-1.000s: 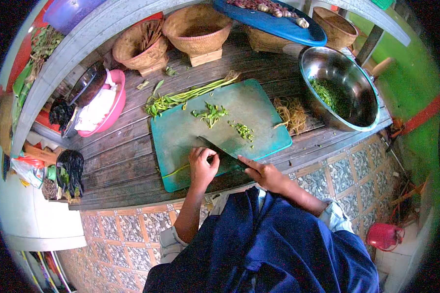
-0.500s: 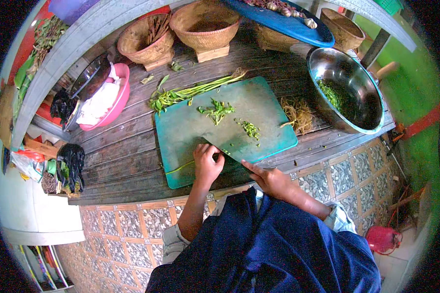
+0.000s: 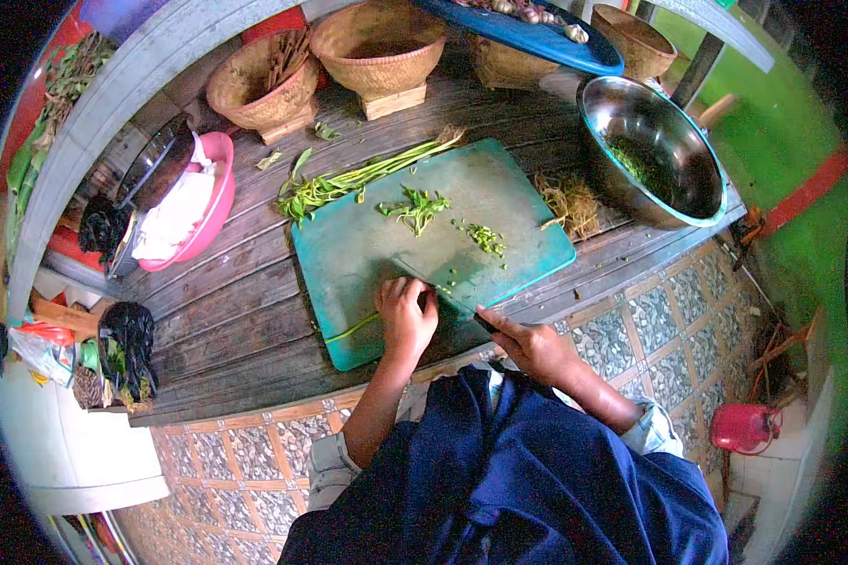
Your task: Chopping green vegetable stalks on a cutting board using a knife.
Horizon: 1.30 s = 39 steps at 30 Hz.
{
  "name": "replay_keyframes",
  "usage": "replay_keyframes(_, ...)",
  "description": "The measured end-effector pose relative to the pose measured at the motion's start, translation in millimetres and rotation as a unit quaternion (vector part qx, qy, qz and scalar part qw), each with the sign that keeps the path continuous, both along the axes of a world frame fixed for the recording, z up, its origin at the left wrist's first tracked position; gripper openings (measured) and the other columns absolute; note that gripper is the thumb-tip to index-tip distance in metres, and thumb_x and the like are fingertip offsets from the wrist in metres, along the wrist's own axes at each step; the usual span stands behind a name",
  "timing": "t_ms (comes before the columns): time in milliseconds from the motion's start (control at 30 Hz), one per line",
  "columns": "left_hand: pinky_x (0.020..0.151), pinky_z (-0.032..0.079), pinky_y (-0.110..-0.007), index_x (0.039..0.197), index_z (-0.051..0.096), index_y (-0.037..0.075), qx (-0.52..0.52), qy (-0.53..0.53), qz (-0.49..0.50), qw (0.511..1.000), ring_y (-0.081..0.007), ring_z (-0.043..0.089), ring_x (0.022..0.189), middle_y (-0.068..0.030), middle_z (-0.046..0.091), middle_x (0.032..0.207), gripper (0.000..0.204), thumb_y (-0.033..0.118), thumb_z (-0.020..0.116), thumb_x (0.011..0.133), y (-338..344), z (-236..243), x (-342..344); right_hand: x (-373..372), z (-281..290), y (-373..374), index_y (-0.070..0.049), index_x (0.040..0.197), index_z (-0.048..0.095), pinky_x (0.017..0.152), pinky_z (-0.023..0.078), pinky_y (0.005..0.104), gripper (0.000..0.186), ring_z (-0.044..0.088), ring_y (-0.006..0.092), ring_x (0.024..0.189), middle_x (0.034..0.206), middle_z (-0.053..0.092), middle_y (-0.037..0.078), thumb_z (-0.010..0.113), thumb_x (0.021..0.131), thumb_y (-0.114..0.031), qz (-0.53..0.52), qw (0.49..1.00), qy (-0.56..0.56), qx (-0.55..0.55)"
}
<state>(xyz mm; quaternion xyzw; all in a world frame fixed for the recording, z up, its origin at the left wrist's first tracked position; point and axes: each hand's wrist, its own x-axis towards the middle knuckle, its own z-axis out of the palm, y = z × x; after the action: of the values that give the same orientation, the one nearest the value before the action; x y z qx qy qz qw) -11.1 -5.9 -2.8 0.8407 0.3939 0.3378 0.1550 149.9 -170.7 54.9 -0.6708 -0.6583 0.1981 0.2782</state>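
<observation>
My left hand [image 3: 407, 320] is curled on the teal cutting board [image 3: 334, 254], its fingers pressed round a thin green stalk [image 3: 353, 330] that trails to the lower left. My right hand [image 3: 532, 348] grips a knife [image 3: 452, 299], whose blade lies alongside my left fingertips. Farther up the board are a pile of cut leaves [image 3: 415, 209] and small chopped green pieces [image 3: 485, 238]. A bundle of green stalks [image 3: 358, 177] lies along the board's back edge, and pale stringy roots [image 3: 575, 207] lie beside its right edge.
A steel bowl [image 3: 688, 179] holding chopped greens stands at right. Woven baskets [image 3: 377, 71] and a blue tray [image 3: 509, 33] with bulbs are behind. A pink basin [image 3: 212, 221] with white cloth and black plastic bags [image 3: 127, 344] are at left. A red gas cylinder [image 3: 740, 427] is below right.
The view has shifted slightly. My hands and the knife stay close together, with small movements at the board; a few chopped bits lie along the blade.
</observation>
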Motion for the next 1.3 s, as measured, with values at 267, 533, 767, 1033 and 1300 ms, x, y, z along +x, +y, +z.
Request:
replay_keyframes(267,0.080,0.038,-0.045,0.077,0.058,0.008,0.014,-0.024,-0.016,0.999,-0.0314,0.052,0.088,-0.0085,0.056,0.081,0.011,0.011,0.066,0.071,1,-5,1,-11,-12,9,-0.026,0.141,0.037,0.053,0.050,0.0512,0.052,0.062,0.0419,0.060,0.087,0.065,0.022,0.053,0.092,-0.024,-0.014,0.999,0.022,0.021)
replay_keyframes(533,0.074,0.039,-0.045,0.076,0.056,0.007,0.026,-0.060,-0.023,0.998,-0.0319,0.052,0.083,-0.0098,0.056,0.079,0.012,0.008,0.066,0.070,0,-5,-1,-7,7,25,-0.024,0.140,0.039,0.063,0.051,0.0507,0.049,0.062,0.0438,0.071,0.085,0.063,0.026,0.052,0.093,-0.024,-0.038,0.986,0.138,-0.091)
replay_keyframes(767,0.075,0.040,-0.045,0.075,0.055,0.006,0.018,-0.037,-0.014,0.999,-0.0330,0.053,0.080,-0.0117,0.055,0.076,0.014,0.009,0.067,0.068,-1,0,-2,-12,21,4,-0.017,0.132,0.052,0.077,0.052,0.0443,0.042,0.064,0.0389,0.089,0.098,0.065,0.024,0.056,0.090,-0.015,-0.041,0.997,0.043,-0.051)
replay_keyframes(1033,0.077,0.040,-0.045,0.073,0.053,0.006,0.008,-0.011,-0.003,1.000,-0.0333,0.051,0.084,-0.0108,0.054,0.078,0.016,0.011,0.068,0.068,2,-9,-3,-15,-3,11,-0.025,0.138,0.043,0.061,0.053,0.0460,0.048,0.064,0.0399,0.072,0.082,0.064,0.022,0.054,0.091,-0.021,-0.017,0.997,-0.038,-0.069)
replay_keyframes(1300,0.081,0.038,-0.046,0.076,0.058,0.011,-0.001,-0.048,-0.006,0.999,-0.0299,0.053,0.087,-0.0072,0.058,0.082,0.011,0.012,0.068,0.070,-2,-4,-6,2,13,27,-0.020,0.139,0.041,0.075,0.052,0.0470,0.048,0.063,0.0424,0.090,0.103,0.062,0.025,0.053,0.092,-0.020,-0.045,0.969,0.198,-0.141)
